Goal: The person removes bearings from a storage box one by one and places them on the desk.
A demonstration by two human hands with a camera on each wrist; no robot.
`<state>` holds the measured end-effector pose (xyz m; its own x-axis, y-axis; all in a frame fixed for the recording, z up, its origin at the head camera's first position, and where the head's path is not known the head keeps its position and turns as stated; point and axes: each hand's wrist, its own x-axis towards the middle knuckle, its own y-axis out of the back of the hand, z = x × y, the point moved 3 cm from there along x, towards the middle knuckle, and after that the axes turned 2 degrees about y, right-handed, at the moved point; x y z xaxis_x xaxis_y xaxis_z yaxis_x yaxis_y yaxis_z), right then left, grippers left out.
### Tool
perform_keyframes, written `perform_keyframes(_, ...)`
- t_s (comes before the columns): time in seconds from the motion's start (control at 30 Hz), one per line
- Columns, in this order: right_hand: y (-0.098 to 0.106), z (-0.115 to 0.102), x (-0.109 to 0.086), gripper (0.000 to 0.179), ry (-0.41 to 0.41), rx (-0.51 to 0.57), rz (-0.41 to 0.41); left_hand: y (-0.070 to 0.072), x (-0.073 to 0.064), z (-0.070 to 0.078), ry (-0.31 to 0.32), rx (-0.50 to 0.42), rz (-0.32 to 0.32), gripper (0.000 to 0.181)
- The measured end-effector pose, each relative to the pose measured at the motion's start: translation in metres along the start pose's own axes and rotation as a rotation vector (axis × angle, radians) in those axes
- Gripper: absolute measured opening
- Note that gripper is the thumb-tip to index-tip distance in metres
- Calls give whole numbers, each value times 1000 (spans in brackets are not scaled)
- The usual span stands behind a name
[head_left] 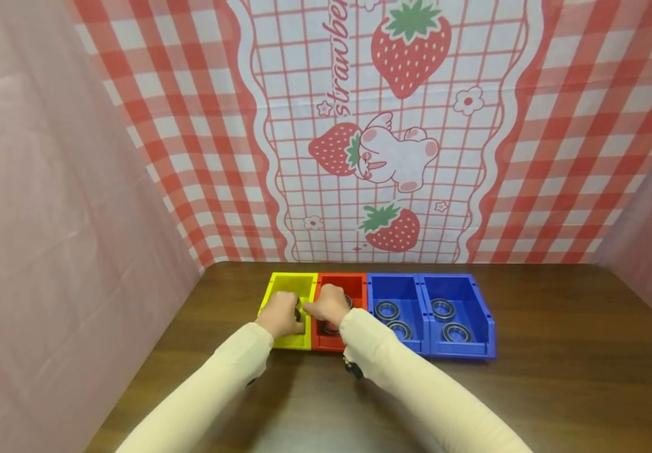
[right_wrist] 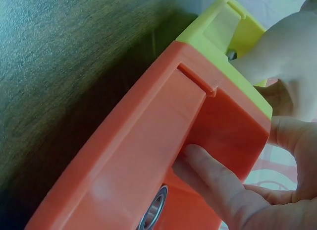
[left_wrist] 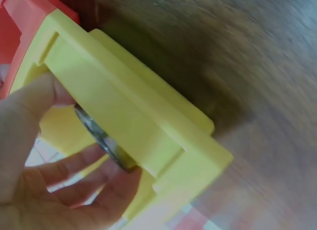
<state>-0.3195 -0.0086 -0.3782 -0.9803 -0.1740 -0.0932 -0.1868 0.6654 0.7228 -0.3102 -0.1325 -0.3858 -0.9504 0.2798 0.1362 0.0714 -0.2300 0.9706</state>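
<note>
My left hand (head_left: 281, 313) reaches into the yellow bin (head_left: 294, 280) at the left end of the row. In the left wrist view its thumb and fingertips grip a ring bearing (left_wrist: 103, 138) by the edge, just inside the bin's front wall. My right hand (head_left: 330, 306) is over the neighbouring red bin (head_left: 341, 280). Its fingers (right_wrist: 210, 173) point down inside that bin with nothing between them, and the thumb is by the wall shared with the yellow bin. A bearing (right_wrist: 154, 208) lies in the red bin near those fingers, partly hidden by the front wall.
Two blue bins join the row on the right, the nearer one (head_left: 393, 283) and the outer one (head_left: 450, 284), each holding two bearings. The brown table (head_left: 552, 352) bears the row. A strawberry-patterned cloth (head_left: 461, 189) hangs behind, with pink cloth (head_left: 37, 220) at the left.
</note>
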Motion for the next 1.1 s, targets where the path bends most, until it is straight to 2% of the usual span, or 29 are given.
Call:
perform_keyframes(0.13, -1, 0, -1, 31, 8, 2, 8, 1, -5, -1, -90, 29, 10, 36)
perform_keyframes(0.27, -3, -1, -2, 33, 9, 13, 10, 1, -12, -3, -168, 43, 5, 38)
perform_keyframes(0.4, -3, -1, -2, 35, 8, 11, 15, 2, -17, -5, -266, 79, 52, 35)
perform_keyframes(0.47, -2, -1, -2, 35, 5, 13, 13, 2, -19, -5, -295, 92, 71, 34)
perform_keyframes(0.77, 0, 0, -2, 34, 23, 21, 17, 11, -26, -4, -350, 88, 99, 31)
perform_keyframes(1.1, 1, 0, -3, 29, -24, 52, 5, 17, -35, -4, -378, 100, 119, 31)
